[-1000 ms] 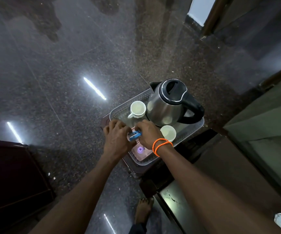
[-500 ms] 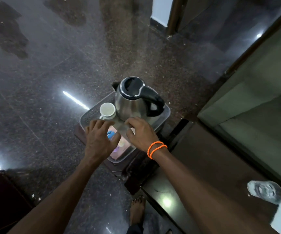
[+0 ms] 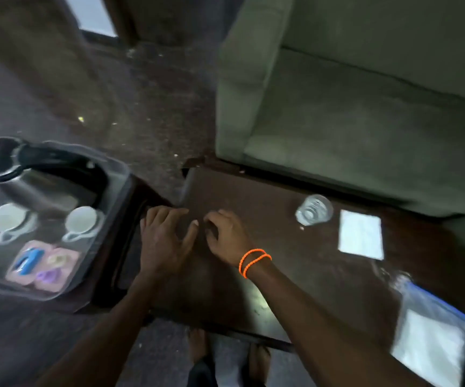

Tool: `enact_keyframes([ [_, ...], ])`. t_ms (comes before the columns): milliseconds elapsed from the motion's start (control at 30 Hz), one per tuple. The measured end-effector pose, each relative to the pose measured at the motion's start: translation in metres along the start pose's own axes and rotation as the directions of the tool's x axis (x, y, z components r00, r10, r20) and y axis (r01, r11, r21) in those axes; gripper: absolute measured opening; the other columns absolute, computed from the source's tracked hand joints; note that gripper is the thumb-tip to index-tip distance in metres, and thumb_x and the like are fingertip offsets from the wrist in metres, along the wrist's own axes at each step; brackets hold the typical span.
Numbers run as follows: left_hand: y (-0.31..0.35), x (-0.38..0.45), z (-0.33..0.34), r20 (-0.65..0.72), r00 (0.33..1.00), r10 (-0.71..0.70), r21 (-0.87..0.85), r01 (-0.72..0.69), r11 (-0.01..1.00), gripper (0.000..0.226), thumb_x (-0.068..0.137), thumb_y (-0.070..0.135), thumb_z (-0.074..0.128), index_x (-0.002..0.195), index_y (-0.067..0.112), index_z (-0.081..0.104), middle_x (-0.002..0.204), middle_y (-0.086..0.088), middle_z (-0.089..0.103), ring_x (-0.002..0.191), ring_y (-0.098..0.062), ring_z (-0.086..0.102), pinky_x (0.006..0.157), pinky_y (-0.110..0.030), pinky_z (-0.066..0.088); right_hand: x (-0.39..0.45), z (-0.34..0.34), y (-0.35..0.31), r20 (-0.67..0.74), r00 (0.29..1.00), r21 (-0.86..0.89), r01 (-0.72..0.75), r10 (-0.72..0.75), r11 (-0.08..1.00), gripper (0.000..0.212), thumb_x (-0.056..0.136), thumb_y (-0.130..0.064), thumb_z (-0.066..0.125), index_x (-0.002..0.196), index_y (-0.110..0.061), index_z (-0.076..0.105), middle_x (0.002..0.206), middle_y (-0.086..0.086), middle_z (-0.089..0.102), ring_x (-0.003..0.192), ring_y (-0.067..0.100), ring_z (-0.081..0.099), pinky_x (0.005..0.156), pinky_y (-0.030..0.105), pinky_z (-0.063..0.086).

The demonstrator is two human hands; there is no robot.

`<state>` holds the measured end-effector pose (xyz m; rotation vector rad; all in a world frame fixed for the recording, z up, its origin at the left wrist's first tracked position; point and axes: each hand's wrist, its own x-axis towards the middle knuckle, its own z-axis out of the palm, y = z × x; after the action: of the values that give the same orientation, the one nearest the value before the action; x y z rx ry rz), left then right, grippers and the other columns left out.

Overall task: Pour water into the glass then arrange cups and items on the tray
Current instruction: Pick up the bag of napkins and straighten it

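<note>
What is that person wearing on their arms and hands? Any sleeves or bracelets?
No sleeves show: both forearms are bare all the way down the picture. The right hand has two thin bright orange bands around its wrist, like cords. The left hand wears nothing, with no rings or watch visible on either hand.

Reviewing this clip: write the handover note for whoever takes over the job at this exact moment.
Left hand: open, empty, over the dark table.
Right hand: fingers curled, empty, beside the left.
Tray, to the left: holds the kettle, two white cups and sachets at its near end.
Glass: upright on the table, off the tray, beside a white napkin. The blur hides its water level.
Done: cups and sachets set on the tray.
Left: confirm the glass is filled; probably move it to the tray.
</note>
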<state>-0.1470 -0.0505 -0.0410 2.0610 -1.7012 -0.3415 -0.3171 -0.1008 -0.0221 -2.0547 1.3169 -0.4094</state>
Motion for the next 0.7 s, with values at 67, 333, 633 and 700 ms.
enact_keyframes([
  [67,0.032,-0.002,0.025,0.048,0.998,0.034,-0.020,-0.033,0.999,0.043,0.088,0.054,0.057,0.111,0.021,0.072,0.108,-0.004,0.070,0.113,-0.030,0.055,0.093,-0.046,0.044,-0.025,-0.021,0.033,-0.031,0.995,0.025,-0.093,0.094,0.995,0.021,0.085,-0.005,0.063,0.106,-0.003,0.067,0.100,0.019,0.064,0.100,0.038,0.059,0.091,0.044,0.047],
  [333,0.185,-0.042,0.139,0.232,0.906,0.354,-0.168,-0.321,0.932,0.036,0.089,0.050,0.059,0.106,0.021,0.073,0.100,0.000,0.069,0.104,-0.029,0.057,0.087,-0.044,0.044,-0.172,-0.104,0.170,-0.187,0.865,0.035,-0.468,0.466,0.883,0.027,0.086,-0.017,0.061,0.112,-0.015,0.069,0.108,0.014,0.070,0.103,0.037,0.065,0.087,0.043,0.054],
  [633,0.304,-0.094,0.227,0.374,0.715,0.590,-0.260,-0.530,0.807,0.026,0.086,0.042,0.065,0.099,0.020,0.072,0.099,-0.003,0.070,0.098,-0.031,0.058,0.084,-0.045,0.049,-0.294,-0.128,0.258,-0.317,0.622,0.188,-0.698,0.716,0.691,0.016,0.084,-0.016,0.062,0.098,-0.017,0.068,0.099,0.013,0.068,0.099,0.036,0.062,0.085,0.044,0.053],
  [700,0.316,-0.104,0.239,0.402,0.685,0.607,-0.279,-0.540,0.794,0.023,0.084,0.036,0.072,0.100,0.019,0.073,0.099,-0.002,0.071,0.099,-0.031,0.059,0.087,-0.045,0.049,-0.311,-0.126,0.269,-0.311,0.584,0.213,-0.726,0.749,0.654,0.015,0.084,-0.015,0.063,0.097,-0.019,0.067,0.098,0.012,0.067,0.097,0.035,0.062,0.084,0.043,0.053],
])
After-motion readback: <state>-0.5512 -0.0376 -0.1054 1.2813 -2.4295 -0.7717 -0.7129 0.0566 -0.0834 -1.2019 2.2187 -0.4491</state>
